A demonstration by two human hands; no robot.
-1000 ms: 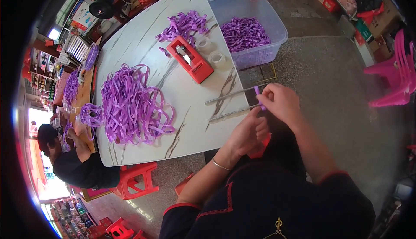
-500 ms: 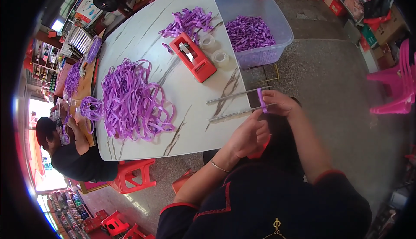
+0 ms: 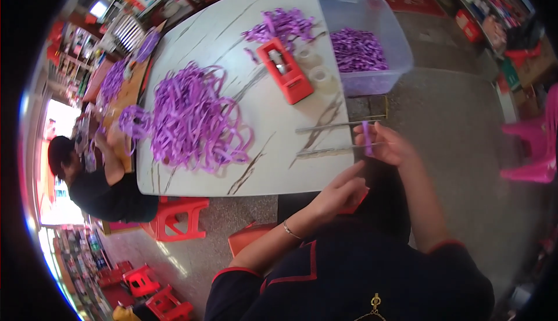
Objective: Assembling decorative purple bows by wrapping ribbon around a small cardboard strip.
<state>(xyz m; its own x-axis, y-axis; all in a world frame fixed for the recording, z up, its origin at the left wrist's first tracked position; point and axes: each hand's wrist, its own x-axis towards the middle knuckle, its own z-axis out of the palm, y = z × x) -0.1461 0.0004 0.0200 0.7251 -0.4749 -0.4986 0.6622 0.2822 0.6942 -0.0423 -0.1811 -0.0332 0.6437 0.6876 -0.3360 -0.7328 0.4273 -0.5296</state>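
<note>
Two thin parallel metal rods (image 3: 325, 127) stick out past the table's right edge. A short purple ribbon (image 3: 367, 138) is wrapped across both rods near their outer ends. My right hand (image 3: 390, 145) grips the ribbon there with its fingertips, from the right side. Just below and to the left, my left hand (image 3: 340, 196) is apart from the ribbon. Its index finger points toward the rods, the other fingers are partly curled, and nothing shows in it.
On the marbled table (image 3: 261, 146) lie a heap of long purple ribbons (image 3: 195, 120), a red tape dispenser (image 3: 286, 72), tape rolls (image 3: 319, 74) and a smaller purple pile (image 3: 282, 25). A clear bin (image 3: 372, 79) stands beyond its right edge. Another person (image 3: 107, 187) works at the left.
My left hand has drawn back from the ribbon, down toward me, its index finger now straighter. My right hand stays at the ribbon. The whole view has shifted, with the table appearing farther right.
</note>
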